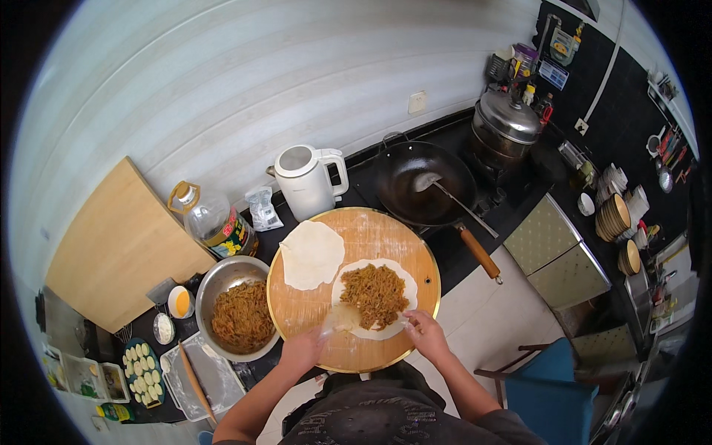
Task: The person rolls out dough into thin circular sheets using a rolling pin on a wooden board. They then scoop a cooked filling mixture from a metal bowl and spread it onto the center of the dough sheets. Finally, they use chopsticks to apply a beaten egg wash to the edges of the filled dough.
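A round dough sheet [357, 333] lies on the round wooden board [294, 326], with brown shredded filling [377, 295] heaped over its middle. My left hand [305, 347] is at the sheet's near left edge. A loose, clear plastic glove [340, 318] seems to cover its fingers, and blur hides how they are bent. At the near right edge, the fingers of my right hand [425, 332] are closed on the rim of the dough sheet. Farther back on the board is a second, bare dough sheet [312, 254], touched by neither hand.
Left of the board stand a metal bowl of filling [239, 274], an oil bottle [211, 219], a tray [185, 368] with a rolling pin [196, 380] and a plate of dough pieces [156, 401]. Behind is a white kettle [298, 187]; rightward, a wok [400, 165] and a blue chair [549, 400].
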`<state>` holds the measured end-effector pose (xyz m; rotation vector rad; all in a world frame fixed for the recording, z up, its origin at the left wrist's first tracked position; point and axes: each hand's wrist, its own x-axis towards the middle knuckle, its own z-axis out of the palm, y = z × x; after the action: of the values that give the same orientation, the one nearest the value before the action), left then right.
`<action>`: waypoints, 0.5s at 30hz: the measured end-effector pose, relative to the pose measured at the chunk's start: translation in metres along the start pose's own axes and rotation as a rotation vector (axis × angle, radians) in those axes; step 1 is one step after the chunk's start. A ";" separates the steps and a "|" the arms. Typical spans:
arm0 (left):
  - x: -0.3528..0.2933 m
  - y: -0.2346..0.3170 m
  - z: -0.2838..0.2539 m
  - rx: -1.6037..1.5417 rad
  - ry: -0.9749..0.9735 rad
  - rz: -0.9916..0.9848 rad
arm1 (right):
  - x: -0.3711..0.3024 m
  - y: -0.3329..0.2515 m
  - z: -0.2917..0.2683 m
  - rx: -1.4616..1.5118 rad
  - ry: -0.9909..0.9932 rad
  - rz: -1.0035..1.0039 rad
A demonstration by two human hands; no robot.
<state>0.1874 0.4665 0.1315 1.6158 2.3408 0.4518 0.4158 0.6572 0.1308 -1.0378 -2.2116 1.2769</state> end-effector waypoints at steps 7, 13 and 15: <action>0.012 0.022 0.006 0.077 0.056 0.077 | 0.002 0.007 0.001 0.016 0.003 0.053; -0.003 0.009 -0.010 0.078 -0.104 -0.010 | 0.005 0.008 -0.001 0.028 0.026 0.010; -0.003 0.011 -0.014 0.045 -0.057 0.054 | 0.004 0.011 -0.001 0.023 0.050 0.020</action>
<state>0.1924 0.4654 0.1491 1.6929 2.2864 0.3609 0.4190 0.6645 0.1217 -1.0738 -2.1506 1.2679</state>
